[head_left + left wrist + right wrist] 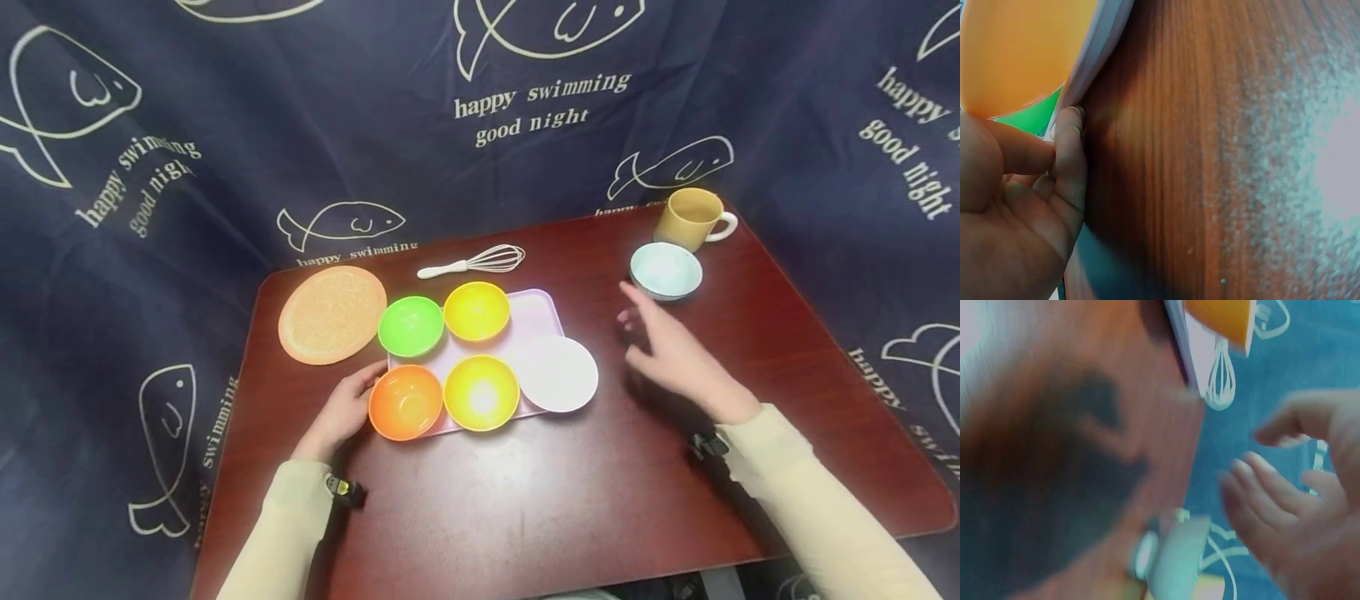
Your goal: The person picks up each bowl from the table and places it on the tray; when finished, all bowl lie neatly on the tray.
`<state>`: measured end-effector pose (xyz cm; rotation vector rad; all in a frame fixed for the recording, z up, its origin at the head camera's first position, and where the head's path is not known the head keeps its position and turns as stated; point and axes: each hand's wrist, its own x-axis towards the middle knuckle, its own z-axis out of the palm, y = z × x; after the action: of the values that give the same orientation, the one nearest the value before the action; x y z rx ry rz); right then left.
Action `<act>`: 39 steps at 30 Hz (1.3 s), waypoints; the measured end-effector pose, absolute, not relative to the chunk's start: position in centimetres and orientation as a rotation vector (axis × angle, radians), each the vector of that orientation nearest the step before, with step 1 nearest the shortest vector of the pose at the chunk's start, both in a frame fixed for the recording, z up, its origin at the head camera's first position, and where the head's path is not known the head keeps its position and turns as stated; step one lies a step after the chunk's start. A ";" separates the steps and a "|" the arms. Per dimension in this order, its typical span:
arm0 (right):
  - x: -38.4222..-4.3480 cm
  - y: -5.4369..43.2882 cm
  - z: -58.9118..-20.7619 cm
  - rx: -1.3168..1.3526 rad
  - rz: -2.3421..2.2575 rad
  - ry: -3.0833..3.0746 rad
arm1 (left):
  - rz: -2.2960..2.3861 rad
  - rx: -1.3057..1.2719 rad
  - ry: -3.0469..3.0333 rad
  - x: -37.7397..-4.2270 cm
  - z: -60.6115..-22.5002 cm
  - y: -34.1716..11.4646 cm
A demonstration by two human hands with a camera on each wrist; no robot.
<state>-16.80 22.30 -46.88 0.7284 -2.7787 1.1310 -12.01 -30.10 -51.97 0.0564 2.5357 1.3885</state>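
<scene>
My left hand (342,417) is at the left end of a pink tray (536,313), its thumb and fingers pinching the tray's rim in the left wrist view. On the tray stand a green bowl (411,327), an orange bowl (406,402), two yellow bowls and a white bowl (558,375), which overhangs the right side. My right hand (671,350) hovers over the table with fingers spread and nothing in them. Just beyond its fingertips sits a light blue bowl (666,271). The right wrist view is blurred.
Behind the blue bowl stands a tan mug (686,221) with a white handle. A white whisk (472,264) lies behind the tray, and a round orange mat (333,315) lies at the left. Dark blue fabric with fish drawings hangs around the brown table (465,517).
</scene>
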 end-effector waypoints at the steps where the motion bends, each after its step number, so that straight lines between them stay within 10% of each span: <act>1: -17.4 22.8 -46.6 0.673 1.082 -2.756 | 1.378 0.050 2.543 -11.9 -51.9 -30.2; 39: -27.1 28.6 -48.8 0.182 0.931 -2.842 | 1.401 0.061 2.558 -11.5 -51.9 -30.3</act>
<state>-27.10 28.59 -48.77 0.1818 -2.8419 0.9306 -11.50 -30.27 -51.91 0.0614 2.5578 1.4014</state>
